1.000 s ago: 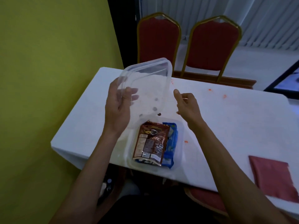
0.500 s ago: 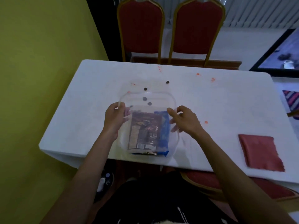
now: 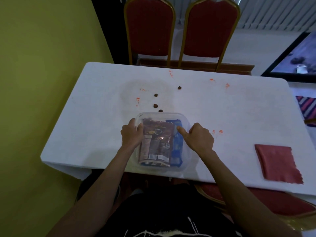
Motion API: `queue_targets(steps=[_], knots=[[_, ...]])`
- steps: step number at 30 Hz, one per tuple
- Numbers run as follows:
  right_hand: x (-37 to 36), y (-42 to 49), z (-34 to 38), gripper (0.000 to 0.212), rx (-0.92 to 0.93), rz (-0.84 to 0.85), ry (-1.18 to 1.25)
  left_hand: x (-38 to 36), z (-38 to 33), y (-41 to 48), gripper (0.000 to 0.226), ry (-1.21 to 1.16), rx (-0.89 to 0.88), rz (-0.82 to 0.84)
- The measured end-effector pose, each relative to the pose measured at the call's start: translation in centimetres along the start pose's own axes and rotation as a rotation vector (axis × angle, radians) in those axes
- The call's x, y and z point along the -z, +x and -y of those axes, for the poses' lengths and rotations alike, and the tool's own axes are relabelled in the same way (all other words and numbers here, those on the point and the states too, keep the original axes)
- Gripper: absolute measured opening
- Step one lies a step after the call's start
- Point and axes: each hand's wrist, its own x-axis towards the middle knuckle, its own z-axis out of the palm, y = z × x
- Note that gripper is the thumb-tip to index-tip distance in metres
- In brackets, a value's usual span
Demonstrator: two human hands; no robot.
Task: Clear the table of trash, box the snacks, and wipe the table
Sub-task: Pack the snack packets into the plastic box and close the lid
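A clear plastic box (image 3: 186, 161) stands at the near edge of the white table (image 3: 85, 125), with its clear lid (image 3: 162, 115) lying on top. Inside lie a brown snack packet (image 3: 157, 142) and, to its right, a blue packet (image 3: 177, 147). My left hand (image 3: 131, 135) grips the lid's left edge, fingers curled over it. On the right edge, my right hand (image 3: 198, 137) holds the lid with curled fingers, its thumb pressing on top.
Several dark brown crumbs (image 3: 155, 105) lie just beyond the box, and orange smears (image 3: 220, 131) dot the tabletop. A folded red cloth (image 3: 278, 163) lies at the near right. Two red chairs (image 3: 150, 28) stand behind the table. A yellow wall (image 3: 42, 65) runs along the left.
The lid came down from my raised left hand onto the box. Both hands now hold its sides, lower and closer to me than half a second ago.
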Motion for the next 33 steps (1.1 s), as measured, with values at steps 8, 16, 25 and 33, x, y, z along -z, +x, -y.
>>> queue_targets(steps=[8,16,25,33], knots=[[-0.3,0.3,0.7,0.061,0.017,-0.065,0.136,-0.5,-0.9,1.0,0.048,0.094,-0.046,-0.057],[-1.1,0.2,0.5,0.046,0.013,-0.132,0.230,-2.1,-0.4,0.9,0.043,0.046,-0.102,-0.066],[-2.0,0.7,1.8,0.057,-0.074,-0.020,0.157,-2.2,0.4,-0.3,0.046,0.209,-0.108,-0.145],[-3.1,0.7,1.6,0.071,-0.191,-0.070,0.229,-2.1,0.1,-0.5,0.056,0.220,-0.018,-0.160]])
